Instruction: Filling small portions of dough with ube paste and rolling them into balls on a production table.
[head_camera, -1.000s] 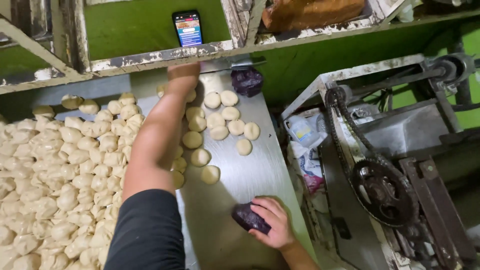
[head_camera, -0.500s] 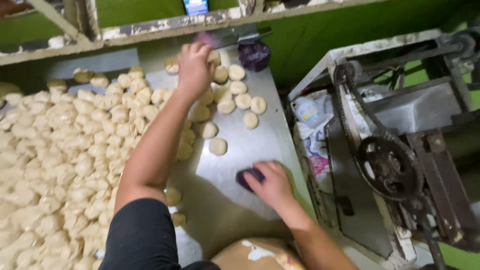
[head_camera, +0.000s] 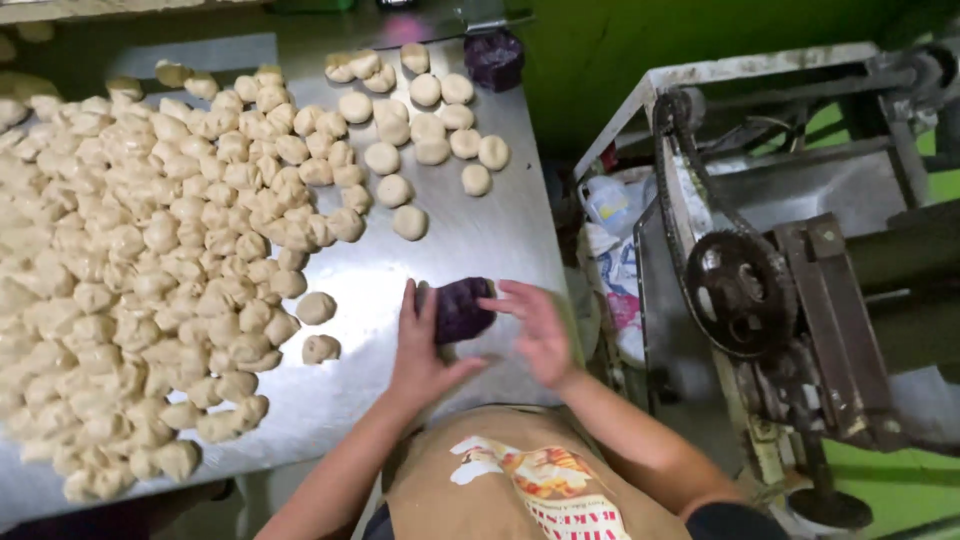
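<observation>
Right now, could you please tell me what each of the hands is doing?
Left hand: open, palm against the purple dough.
Right hand: open, fingers spread on the other side of that dough.

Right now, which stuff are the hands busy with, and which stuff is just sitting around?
Busy with:
left hand and right hand, both on the purple lump

Just sitting:
pale dough pieces
second purple lump
metal table
chain-and-gear machine

Both hands (head_camera: 480, 335) close together, fingers spread
</observation>
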